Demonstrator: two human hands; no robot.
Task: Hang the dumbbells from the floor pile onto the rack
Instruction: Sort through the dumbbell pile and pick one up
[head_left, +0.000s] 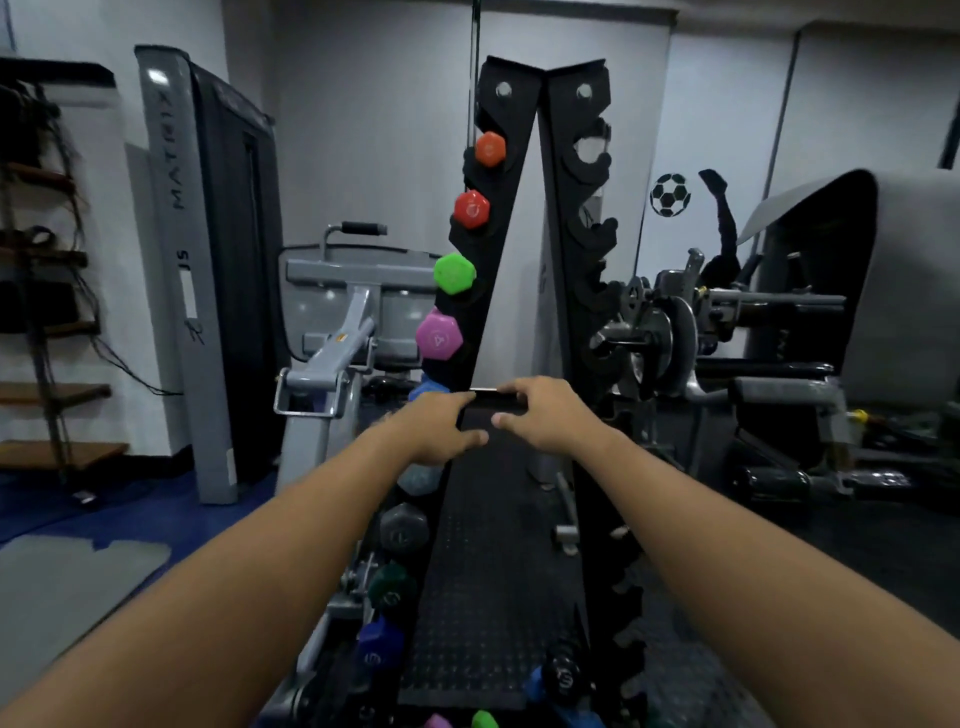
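As both arms reach forward in the head view, the left hand (441, 426) and right hand (545, 415) pinch a dark flat object (491, 402), fingers (511, 418) curled onto its ends; what it is cannot be told. It sits between the uprights of the rack (519, 156). Orange (490, 149), red (471, 209), green (454, 274) and pink (439, 338) dumbbells hang on the rack's left edge. More dumbbells (563, 675) lie on the floor (493, 597) at the rack's foot.
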